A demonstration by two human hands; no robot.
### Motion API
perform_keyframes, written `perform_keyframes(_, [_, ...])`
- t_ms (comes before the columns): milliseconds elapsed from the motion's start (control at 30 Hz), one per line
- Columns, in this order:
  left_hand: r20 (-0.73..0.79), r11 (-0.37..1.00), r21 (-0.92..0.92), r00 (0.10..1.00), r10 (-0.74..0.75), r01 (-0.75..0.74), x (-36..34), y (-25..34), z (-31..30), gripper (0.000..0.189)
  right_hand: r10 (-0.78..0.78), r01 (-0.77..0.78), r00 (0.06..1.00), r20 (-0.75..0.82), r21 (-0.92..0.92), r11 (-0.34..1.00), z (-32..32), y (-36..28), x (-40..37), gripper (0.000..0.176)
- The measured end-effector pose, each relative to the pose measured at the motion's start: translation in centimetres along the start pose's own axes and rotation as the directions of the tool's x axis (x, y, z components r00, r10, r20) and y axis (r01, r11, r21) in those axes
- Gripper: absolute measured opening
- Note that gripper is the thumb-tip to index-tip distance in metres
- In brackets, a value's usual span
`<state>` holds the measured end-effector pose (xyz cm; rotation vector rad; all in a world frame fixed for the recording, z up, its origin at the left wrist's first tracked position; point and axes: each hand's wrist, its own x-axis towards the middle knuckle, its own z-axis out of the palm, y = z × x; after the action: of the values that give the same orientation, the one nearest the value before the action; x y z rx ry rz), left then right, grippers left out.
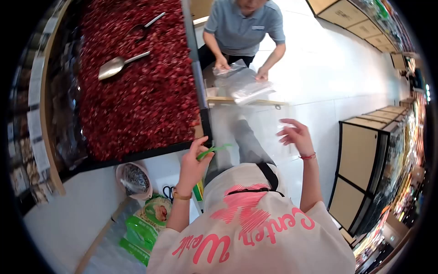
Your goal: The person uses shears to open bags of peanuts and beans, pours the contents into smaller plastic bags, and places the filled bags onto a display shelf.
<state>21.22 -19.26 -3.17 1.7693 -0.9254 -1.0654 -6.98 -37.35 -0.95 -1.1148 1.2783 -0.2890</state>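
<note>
- The bulk bin (pixel 137 91) fills the upper left; two metal scoops lie on its dried goods, the larger scoop (pixel 119 64) nearer than the smaller scoop (pixel 147 26);
- the left hand (pixel 192 165) is at the bin's near right corner, a thin strip (pixel 215 149) in its fingers; the right hand (pixel 296 135) is to its right, over the floor (pixel 346 73);
- beyond the bin a co-worker (pixel 244 27) has both hands on a plastic bag (pixel 244 84) lying on a ledge (pixel 262 102);
- below the bin's near edge stands a tub (pixel 133 179), with packets (pixel 145 223) nearer still;
- display cabinets (pixel 360 169) stand far right.
</note>
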Motion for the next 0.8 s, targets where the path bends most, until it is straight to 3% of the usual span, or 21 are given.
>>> perform_keyframes(100, [-0.010,1.000,0.006,1.000,-0.007,0.007,1.7,1.4,4.6,0.032,0.084,0.018,0.934,-0.348,0.282,0.959,-7.0,3.9,0.0,0.033])
perform_keyframes(167, [0.024,0.995,-0.013,0.995,-0.100,0.100,2.4,0.7,6.5,0.031,0.102,0.019,0.928,-0.357,0.319,0.947,-9.8,5.4,0.1,0.034])
perform_keyframes(367, [0.076,0.983,-0.094,0.986,-0.150,0.157,4.9,1.0,11.1,0.021,0.118,0.043,0.916,-0.383,0.387,0.921,-12.3,4.1,3.1,0.038])
perform_keyframes(433, [0.120,0.974,0.054,0.967,-0.227,0.222,5.6,0.4,11.6,0.018,0.138,0.050,0.894,-0.427,0.402,0.914,-13.0,3.8,4.1,0.039])
perform_keyframes(467, [0.118,0.969,0.076,0.963,-0.242,0.234,6.0,0.7,11.8,0.027,0.143,0.100,0.888,-0.437,0.487,0.868,-13.1,4.4,5.1,0.041])
perform_keyframes(500, [0.137,0.917,0.002,0.908,-0.396,0.399,6.3,1.6,12.0,0.032,0.147,0.150,0.884,-0.444,0.567,0.810,-13.2,4.9,6.0,0.043])
perform_keyframes(567, [0.228,0.897,0.035,0.870,-0.437,0.441,6.5,1.3,11.9,0.034,0.163,0.183,0.903,-0.397,0.699,0.692,-13.3,5.6,7.5,0.046])
perform_keyframes(733, [0.219,0.921,0.007,0.898,-0.380,0.389,6.4,1.2,12.0,0.027,0.174,0.165,0.913,-0.369,0.726,0.668,-11.3,3.9,9.9,0.048])
perform_keyframes(800, [0.184,0.922,-0.021,0.908,-0.376,0.386,5.8,0.9,11.8,0.033,0.183,0.172,0.913,-0.364,0.752,0.637,-10.9,4.2,10.9,0.048])
